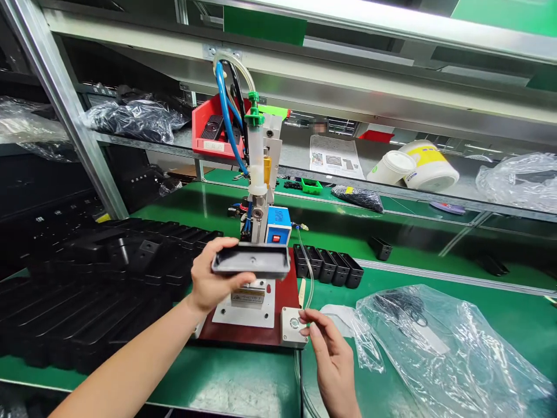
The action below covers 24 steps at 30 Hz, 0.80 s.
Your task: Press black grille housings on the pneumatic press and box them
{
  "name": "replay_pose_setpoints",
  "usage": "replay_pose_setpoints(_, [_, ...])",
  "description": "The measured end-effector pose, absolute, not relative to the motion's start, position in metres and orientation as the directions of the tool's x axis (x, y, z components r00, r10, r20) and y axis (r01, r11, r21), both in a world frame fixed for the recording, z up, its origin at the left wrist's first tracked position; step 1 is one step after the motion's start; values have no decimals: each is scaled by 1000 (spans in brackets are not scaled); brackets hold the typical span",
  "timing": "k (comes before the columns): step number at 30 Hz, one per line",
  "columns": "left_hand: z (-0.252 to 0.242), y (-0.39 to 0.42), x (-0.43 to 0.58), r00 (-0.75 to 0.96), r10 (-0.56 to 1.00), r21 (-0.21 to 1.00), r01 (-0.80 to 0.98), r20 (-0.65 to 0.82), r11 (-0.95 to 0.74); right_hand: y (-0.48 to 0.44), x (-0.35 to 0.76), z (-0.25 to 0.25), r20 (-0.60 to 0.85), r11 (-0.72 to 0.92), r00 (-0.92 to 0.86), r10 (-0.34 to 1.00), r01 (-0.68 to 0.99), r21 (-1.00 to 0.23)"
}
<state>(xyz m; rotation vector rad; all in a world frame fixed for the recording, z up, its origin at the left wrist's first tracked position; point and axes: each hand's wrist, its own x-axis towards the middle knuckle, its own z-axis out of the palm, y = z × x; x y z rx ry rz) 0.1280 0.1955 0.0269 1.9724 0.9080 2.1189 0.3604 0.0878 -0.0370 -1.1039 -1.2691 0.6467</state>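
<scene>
My left hand [213, 278] grips a black rectangular plastic housing [252, 264] by its left end, thumb below and fingers above. The housing's hollow side faces me, and it is held in front of a dispensing machine [260, 220] with an upright syringe [257, 157]. Beside the grey button box [292, 326], my right hand [333, 357] has its thumb and fingers curled together. Whether something small sits between those fingertips cannot be made out. The machine stands on a dark red base [243, 334].
Many black housings [87, 302] are stacked at left. A row of several black housings [328, 266] stands right of the machine. A clear plastic bag [461, 348] with thin black rings [402, 305] lies at right. Above runs a shelf with a red bin [213, 130] and white tubs [429, 165].
</scene>
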Motion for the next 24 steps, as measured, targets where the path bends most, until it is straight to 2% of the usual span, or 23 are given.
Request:
replay_pose_setpoints(3, [8,163,132,148,383,345,230,912,-910,80,353,-31,242,251,78,967,-140,-958])
replay_pose_setpoints(5, [-7,142,135,294,368,324,189,882,-927,74,348,-31,195,187,-16,981,-216,-958])
replay_pose_setpoints(7, [-18,127,136,367,412,375,171,834,-911,68,345,-34,147,140,-15,989,-211,-967])
replay_pose_setpoints(9, [-22,118,134,452,543,528,174,708,-831,65,343,-39,108,114,43,993,-195,-974])
replay_pose_setpoints(12, [-15,112,132,596,707,727,280,380,-627,62,343,-40,112,122,87,990,-119,-985])
replay_pose_setpoints(14, [-8,111,136,644,736,752,375,209,-542,60,342,-36,134,136,57,989,-31,-990])
replay_pose_setpoints(16, [-6,108,145,675,731,747,435,99,-503,56,341,-31,160,159,12,987,83,-984])
replay_pose_setpoints(19, [-16,102,162,692,721,783,425,43,-454,51,340,-25,188,183,-8,982,254,-950])
replay_pose_setpoints(24, [-45,90,180,630,760,845,311,160,-435,52,342,-17,192,180,-12,981,409,-895])
